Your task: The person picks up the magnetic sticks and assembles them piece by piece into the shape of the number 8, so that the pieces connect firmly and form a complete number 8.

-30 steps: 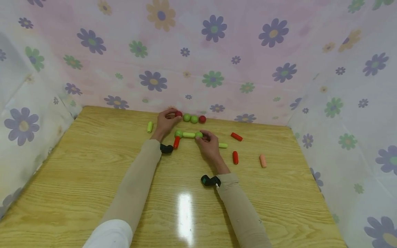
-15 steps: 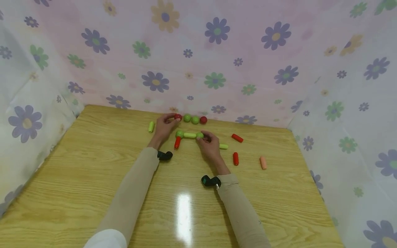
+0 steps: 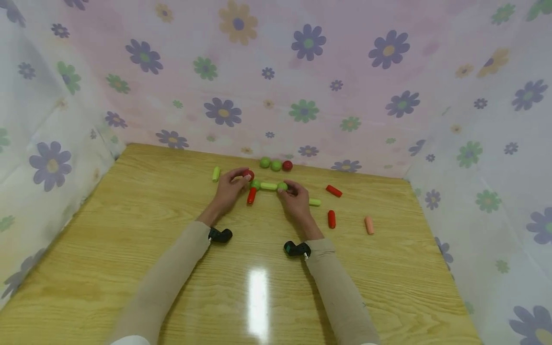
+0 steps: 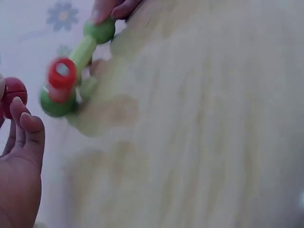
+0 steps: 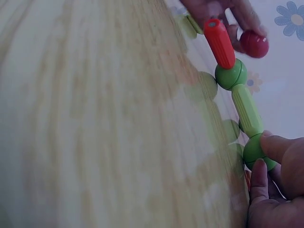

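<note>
My left hand (image 3: 229,192) pinches a red ball (image 3: 248,175) between thumb and fingertips, close behind the left end of a joined piece. That piece has a green ball (image 5: 231,74) with a red rod (image 5: 219,42) sticking out from it, then a light green ribbed rod (image 5: 247,109) leading to a second green ball (image 5: 257,150). My right hand (image 3: 296,200) grips this second ball between thumb and fingers. In the left wrist view the red ball (image 4: 15,95) is apart from the near green ball (image 4: 57,105), and the red rod's hollow end (image 4: 61,73) faces the camera.
Along the back edge stand two green balls (image 3: 270,164) and a red ball (image 3: 287,166). Loose rods lie around: a light green one (image 3: 216,174) at left, another (image 3: 315,202) beside my right hand, two red ones (image 3: 331,219) and an orange one (image 3: 369,225) at right. A flowered cloth hangs behind.
My left hand has drawn the red ball from the back row toward me, up to the joined piece's left end. My right hand keeps its grip on the green ball, nearly still.
</note>
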The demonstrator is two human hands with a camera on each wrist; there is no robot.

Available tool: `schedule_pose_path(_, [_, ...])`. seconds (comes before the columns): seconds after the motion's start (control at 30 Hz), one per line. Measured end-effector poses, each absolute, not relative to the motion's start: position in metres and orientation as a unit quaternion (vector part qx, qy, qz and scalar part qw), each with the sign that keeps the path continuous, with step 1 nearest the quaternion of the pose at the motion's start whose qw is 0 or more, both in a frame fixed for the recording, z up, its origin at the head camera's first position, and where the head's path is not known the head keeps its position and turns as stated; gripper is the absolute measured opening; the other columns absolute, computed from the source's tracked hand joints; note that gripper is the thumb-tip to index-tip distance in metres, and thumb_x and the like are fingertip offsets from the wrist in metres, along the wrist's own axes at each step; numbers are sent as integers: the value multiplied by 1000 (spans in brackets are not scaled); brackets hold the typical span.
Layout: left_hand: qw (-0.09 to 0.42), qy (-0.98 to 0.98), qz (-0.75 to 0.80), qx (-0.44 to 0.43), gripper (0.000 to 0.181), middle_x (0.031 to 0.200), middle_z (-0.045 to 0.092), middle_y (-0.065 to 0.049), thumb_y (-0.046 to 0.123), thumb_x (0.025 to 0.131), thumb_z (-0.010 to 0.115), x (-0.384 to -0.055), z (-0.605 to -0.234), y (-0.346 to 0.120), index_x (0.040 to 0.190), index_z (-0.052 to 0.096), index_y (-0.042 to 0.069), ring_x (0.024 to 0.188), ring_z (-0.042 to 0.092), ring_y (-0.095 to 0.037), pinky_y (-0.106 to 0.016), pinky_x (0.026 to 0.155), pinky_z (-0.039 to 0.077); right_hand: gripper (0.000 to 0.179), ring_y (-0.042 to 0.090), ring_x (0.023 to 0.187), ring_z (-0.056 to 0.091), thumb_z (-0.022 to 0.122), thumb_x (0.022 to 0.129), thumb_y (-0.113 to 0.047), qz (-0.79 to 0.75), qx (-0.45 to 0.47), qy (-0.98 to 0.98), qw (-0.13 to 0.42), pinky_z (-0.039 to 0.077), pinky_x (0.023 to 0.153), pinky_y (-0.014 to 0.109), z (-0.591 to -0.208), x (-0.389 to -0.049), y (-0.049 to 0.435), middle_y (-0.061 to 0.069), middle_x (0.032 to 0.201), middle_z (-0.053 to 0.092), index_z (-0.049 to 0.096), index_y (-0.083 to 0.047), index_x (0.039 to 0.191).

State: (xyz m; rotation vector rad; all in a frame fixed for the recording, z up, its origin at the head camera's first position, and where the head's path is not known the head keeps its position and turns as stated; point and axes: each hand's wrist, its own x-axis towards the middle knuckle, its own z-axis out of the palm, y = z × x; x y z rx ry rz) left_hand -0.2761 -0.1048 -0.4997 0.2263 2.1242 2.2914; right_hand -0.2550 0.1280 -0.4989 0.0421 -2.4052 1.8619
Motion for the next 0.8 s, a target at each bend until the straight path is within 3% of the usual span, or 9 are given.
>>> schedule_pose_path(0.1, [5, 697, 712, 92, 40, 117, 61, -14, 22, 103, 62, -268, -490, -109, 134, 60, -2, 80, 56, -24, -25, 69, 47, 37, 17, 94, 54, 68, 98, -8, 612, 2, -790, 45, 44, 77, 17, -498, -252, 130, 21, 115, 63, 63, 4, 132])
schedule_pose_path(0.27, [25, 727, 676, 119, 32, 108, 66, -12, 19, 103, 62, -249, -481, -120, 126, 64, -3, 80, 60, -33, -31, 70, 50, 37, 17, 94, 54, 69, 97, -8, 606, -1, -794, 50, 44, 77, 17, -505, -250, 132, 22, 117, 63, 63, 3, 132])
schedule_pose_path(0.5, [69, 768, 621, 140, 39, 124, 66, -20, 19, 99, 69, -226, -481, -128, 132, 64, -1, 103, 67, -34, -34, 83, 55, 36, 13, 92, 53, 69, 97, -8, 605, 1, -795, 51, 44, 77, 17, -504, -253, 130, 20, 116, 64, 63, 3, 131])
schedule_pose_path(0.8, [105, 772, 611, 140, 38, 125, 65, -17, 15, 94, 75, -212, -487, -132, 128, 65, 1, 102, 66, -25, -23, 86, 52, 36, 16, 93, 54, 69, 97, -7, 610, 6, -791, 56, 44, 77, 17, -502, -257, 128, 22, 117, 64, 63, 4, 131])
